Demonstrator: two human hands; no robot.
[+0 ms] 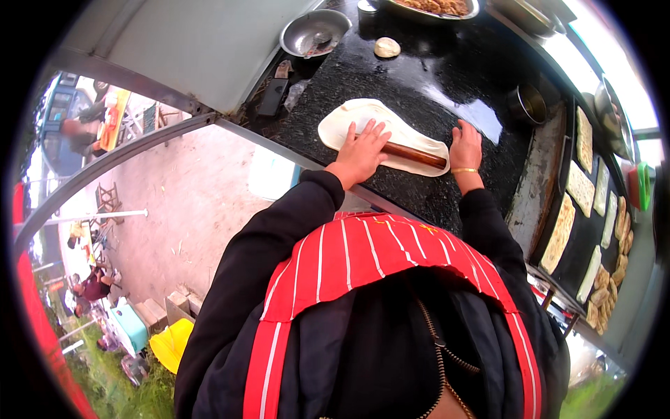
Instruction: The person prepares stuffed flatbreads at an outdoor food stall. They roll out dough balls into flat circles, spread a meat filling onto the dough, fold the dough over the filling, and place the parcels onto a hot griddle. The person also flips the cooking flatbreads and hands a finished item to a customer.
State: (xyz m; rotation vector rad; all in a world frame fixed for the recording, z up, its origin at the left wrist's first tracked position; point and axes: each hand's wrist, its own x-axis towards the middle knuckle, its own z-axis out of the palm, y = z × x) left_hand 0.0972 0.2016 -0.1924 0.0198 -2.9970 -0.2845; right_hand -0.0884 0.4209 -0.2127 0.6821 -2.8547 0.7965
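A sheet of pale dough (363,112) lies stretched out on the black worktop, wide at its left end and narrower toward the right. Across it rests a brown wooden rolling pin (417,156). My left hand (359,155) lies over the pin's left part with its fingers spread, hiding that end. At the narrow right end of the dough, my right hand (466,150) is set down with fingers stretched forward; I cannot tell whether the fingertips touch the dough. Farther back on the worktop sits a small round dough ball (386,47).
A metal bowl (315,33) and a dark phone-like object (273,96) stand at the back left. A basin of brown filling (436,7) is at the far edge. A metal cup (526,105) stands right, before a griddle (571,230) with several flatbreads (558,234).
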